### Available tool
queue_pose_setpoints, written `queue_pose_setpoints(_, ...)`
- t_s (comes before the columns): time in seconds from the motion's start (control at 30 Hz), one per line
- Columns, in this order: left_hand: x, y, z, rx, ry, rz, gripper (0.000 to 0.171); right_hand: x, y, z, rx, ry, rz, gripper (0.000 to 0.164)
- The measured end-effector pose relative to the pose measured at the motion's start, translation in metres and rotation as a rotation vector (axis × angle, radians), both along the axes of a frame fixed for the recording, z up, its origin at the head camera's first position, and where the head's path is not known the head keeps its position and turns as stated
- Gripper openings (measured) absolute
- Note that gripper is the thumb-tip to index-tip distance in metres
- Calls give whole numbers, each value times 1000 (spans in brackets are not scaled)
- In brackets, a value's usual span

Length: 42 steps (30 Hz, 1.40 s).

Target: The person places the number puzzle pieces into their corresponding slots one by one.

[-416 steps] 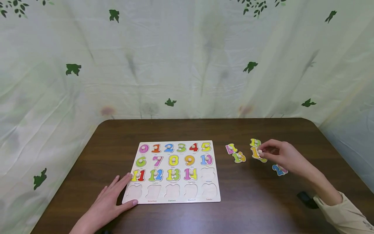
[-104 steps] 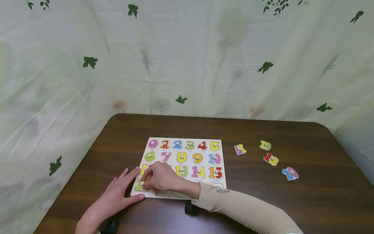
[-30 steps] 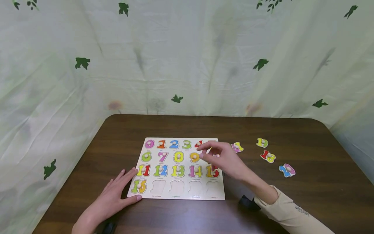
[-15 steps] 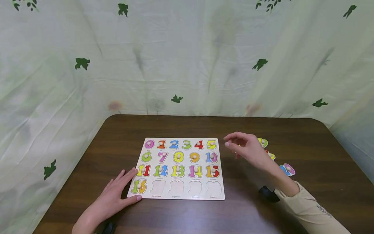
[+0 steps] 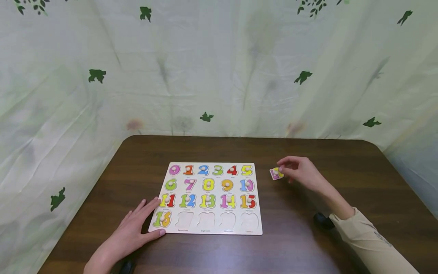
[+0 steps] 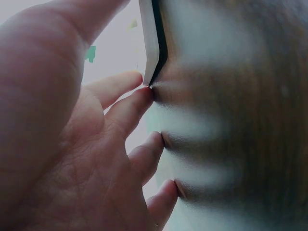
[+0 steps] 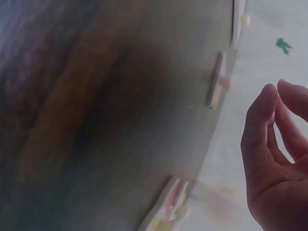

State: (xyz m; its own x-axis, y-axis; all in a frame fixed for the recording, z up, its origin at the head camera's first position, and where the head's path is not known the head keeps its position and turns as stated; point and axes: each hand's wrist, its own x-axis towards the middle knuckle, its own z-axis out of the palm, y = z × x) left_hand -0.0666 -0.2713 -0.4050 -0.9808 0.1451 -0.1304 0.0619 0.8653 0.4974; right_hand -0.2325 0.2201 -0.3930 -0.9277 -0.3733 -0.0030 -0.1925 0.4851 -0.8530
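On the tabletop lies a white number puzzle board (image 5: pixel 219 224) with knobbed pieces 0 to 16 set in it. My left hand (image 5: pixel 131 232) is spread at its lower left corner, thumb on the front corner and forefinger at the left edge. In the left wrist view the other fingertips (image 6: pixel 168 187) touch the table. My right hand (image 5: pixel 302 173) is over the right side, thumb and forefinger bent toward each other right at a purple and yellow number piece (image 5: pixel 275 174). In the right wrist view those fingertips (image 7: pixel 267 94) have nothing between them.
Four outlined recesses in the board's bottom row, one at its left (image 5: pixel 185 220), show bare. In the right wrist view, more pieces (image 7: pixel 166 207) lie on the table; in the head view the right hand and forearm hide them. A patterned curtain (image 5: pixel 219 68) hangs behind the table (image 5: pixel 219 255).
The 15 and 16 pieces have gone into the board since the earliest frame. In the last second my right hand has moved right from over the board to the purple and yellow piece.
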Motion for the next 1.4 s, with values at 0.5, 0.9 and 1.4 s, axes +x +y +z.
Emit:
queue_pose_setpoints(0.5, 3, 1, 0, 6, 6, -2, 93, -17, -1, -18, 103, -57, 55, 23)
queue_pose_setpoints(0.9, 3, 2, 1, 9, 11, -4, 92, -21, -6, -19, 149, -31, 59, 15)
queue_pose_setpoints(1.4, 2, 1, 0, -1, 3, 6, 93, -17, 4, -13, 207, -10, 29, 15)
